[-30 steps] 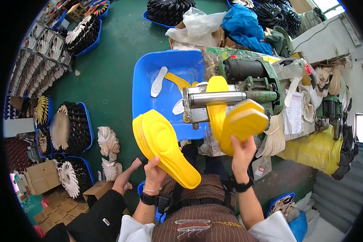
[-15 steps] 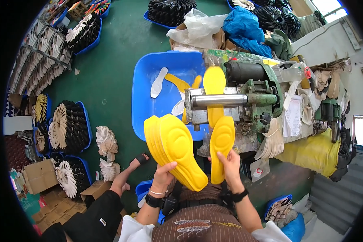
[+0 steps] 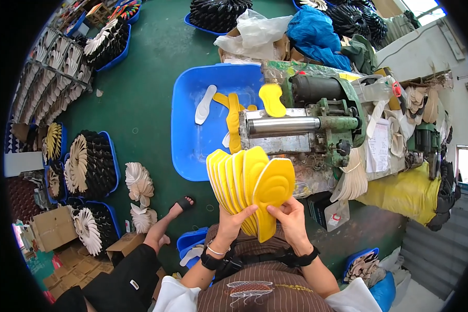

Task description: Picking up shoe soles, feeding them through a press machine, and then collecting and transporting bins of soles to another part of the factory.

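My left hand [image 3: 233,222] grips a fanned stack of several yellow insoles [image 3: 233,179] from below. My right hand [image 3: 292,217] pinches the lower edge of the front yellow insole [image 3: 272,192] of that fan. Just beyond the fan stands a green roller machine [image 3: 317,130] with a shiny steel roller [image 3: 283,126]. One yellow insole [image 3: 271,100] sticks out on the far side of the roller, over a blue tub [image 3: 192,140]. The tub holds more yellow insoles [image 3: 233,112] and a white insole [image 3: 205,105].
Blue bins of fanned black and pale insoles [image 3: 88,166] line the green floor at left. Racks of insoles [image 3: 52,83] stand farther left. Cardboard boxes [image 3: 54,229] sit lower left. A yellow sack [image 3: 405,195] and cluttered bench lie right. My sandalled foot [image 3: 182,204] rests on the floor.
My right hand took a yellow insole away from the machine and brought it onto the front of the fan in my left hand. Another insole has passed through the roller toward the tub.
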Demonstrator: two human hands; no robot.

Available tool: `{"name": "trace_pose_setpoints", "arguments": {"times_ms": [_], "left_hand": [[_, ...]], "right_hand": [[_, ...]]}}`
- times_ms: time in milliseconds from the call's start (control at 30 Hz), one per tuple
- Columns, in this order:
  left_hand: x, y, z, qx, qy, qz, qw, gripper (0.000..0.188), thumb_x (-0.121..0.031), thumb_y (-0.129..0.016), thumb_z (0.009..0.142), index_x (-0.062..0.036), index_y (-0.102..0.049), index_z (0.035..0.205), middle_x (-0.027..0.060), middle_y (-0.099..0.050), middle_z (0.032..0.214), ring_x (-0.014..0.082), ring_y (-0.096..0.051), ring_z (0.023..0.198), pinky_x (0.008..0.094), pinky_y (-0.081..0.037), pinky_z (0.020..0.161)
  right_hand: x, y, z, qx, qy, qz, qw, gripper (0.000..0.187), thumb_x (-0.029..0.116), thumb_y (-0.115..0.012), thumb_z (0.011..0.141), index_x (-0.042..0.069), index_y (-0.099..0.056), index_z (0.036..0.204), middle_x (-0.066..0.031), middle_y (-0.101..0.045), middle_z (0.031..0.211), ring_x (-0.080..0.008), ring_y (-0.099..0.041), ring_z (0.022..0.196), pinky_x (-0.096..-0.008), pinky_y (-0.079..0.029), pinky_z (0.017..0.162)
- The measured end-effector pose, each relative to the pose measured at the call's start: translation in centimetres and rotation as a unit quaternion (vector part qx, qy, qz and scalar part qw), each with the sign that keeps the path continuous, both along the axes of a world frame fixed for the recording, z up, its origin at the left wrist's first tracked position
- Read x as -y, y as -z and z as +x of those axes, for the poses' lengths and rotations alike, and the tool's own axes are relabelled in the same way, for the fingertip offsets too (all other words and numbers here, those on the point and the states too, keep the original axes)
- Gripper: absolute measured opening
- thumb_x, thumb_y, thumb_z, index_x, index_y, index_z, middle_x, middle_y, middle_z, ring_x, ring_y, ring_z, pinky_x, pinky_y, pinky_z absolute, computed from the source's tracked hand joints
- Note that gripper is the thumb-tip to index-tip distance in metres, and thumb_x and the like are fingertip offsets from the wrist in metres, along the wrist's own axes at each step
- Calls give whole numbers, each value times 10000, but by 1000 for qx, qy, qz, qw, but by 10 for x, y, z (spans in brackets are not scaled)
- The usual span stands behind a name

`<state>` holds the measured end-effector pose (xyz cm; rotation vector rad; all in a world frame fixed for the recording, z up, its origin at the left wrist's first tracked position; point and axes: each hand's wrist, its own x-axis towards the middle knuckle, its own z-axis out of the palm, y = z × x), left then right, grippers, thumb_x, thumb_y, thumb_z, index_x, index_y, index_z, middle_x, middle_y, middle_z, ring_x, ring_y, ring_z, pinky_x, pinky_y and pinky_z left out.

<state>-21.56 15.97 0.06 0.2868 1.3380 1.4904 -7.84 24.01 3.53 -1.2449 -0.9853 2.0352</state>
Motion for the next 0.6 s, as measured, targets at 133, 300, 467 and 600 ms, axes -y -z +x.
{"name": "trace_pose_setpoints", "arguments": {"times_ms": [133,300,467,600], "left_hand": [[-3,-2,-13,101,-69,34,992,471,-40,-666,800,16,-487,1231,138,-593,1164,212,-581,1058,359,-455,932],[4,-8,-33,281,-52,105,952,515,-64,-613,816,10,-427,1291,172,-564,1217,300,-562,1110,408,-427,988],[4,3,-30,291,-79,77,950,496,-45,-634,806,-7,-460,1268,127,-585,1191,263,-569,1099,383,-439,970],[7,1,-22,272,-28,41,961,494,-22,-675,776,-23,-494,1235,91,-594,1174,223,-574,1079,354,-451,941]], "right_hand": [[-7,31,25,80,105,4,991,278,-34,-637,815,-39,-600,1090,-76,-647,1038,-139,-613,921,-268,-482,814],[-71,33,8,82,50,67,993,235,9,-607,850,-34,-595,1080,-61,-646,989,-125,-609,871,-269,-480,796],[-32,44,18,56,66,-36,996,270,36,-598,871,-16,-568,1135,-48,-638,1051,-121,-616,878,-264,-484,805],[-82,20,-8,62,20,2,998,196,143,-534,938,-20,-597,1027,-52,-657,841,-93,-614,741,-268,-500,698]]}}
